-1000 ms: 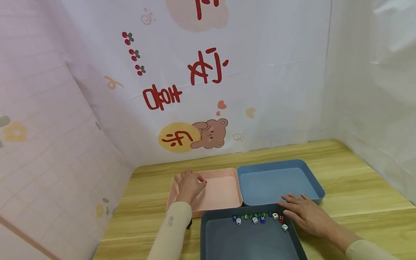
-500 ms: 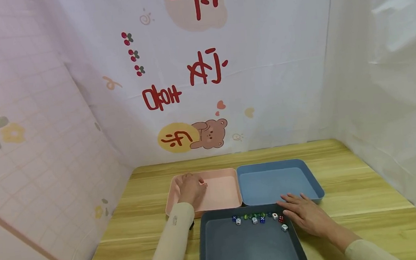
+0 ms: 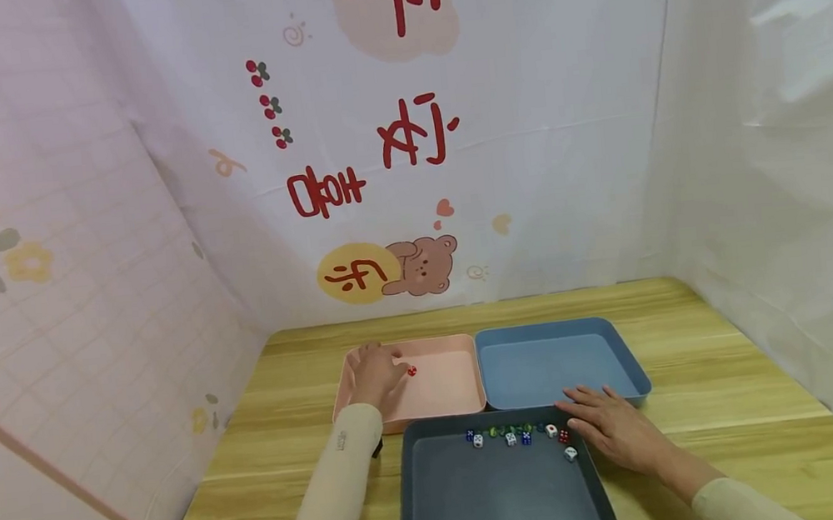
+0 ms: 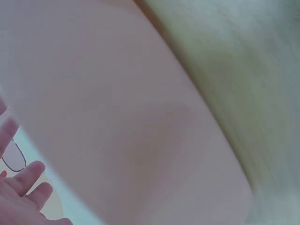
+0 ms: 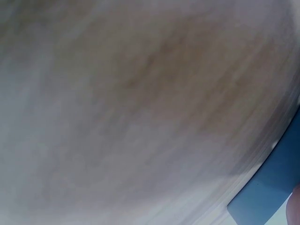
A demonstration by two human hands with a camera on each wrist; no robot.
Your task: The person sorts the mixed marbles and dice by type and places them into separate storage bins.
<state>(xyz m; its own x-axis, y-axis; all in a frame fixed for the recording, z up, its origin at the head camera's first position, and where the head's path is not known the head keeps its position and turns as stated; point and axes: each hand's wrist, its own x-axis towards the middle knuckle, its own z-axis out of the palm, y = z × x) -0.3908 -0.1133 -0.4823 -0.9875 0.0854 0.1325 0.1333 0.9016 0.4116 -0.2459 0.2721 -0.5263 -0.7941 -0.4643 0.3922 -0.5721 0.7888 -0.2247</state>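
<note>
In the head view my left hand (image 3: 377, 374) hovers over the left part of the pink tray (image 3: 452, 407). A red die (image 3: 412, 371) lies in that tray just right of the fingertips, and a small gap seems to part them. The left wrist view catches the spread fingers (image 4: 32, 174) at its lower left corner. My right hand (image 3: 617, 431) rests with straight fingers at the upper right corner of the dark tray (image 3: 506, 498), near the blue tray (image 3: 558, 361). Only a bit of that hand shows in the right wrist view.
Along the dark tray's far side lie several dice, among them a white die (image 3: 571, 453), a blue die (image 3: 527, 438) and another red die (image 3: 564, 437), with greenish glassy pieces (image 3: 510, 431). Printed white sheeting (image 3: 553, 196) stands behind the wooden table (image 3: 723, 398).
My left hand lowered the red die into the pink tray and let go of it, then drew slightly left. The right hand stayed where it was.
</note>
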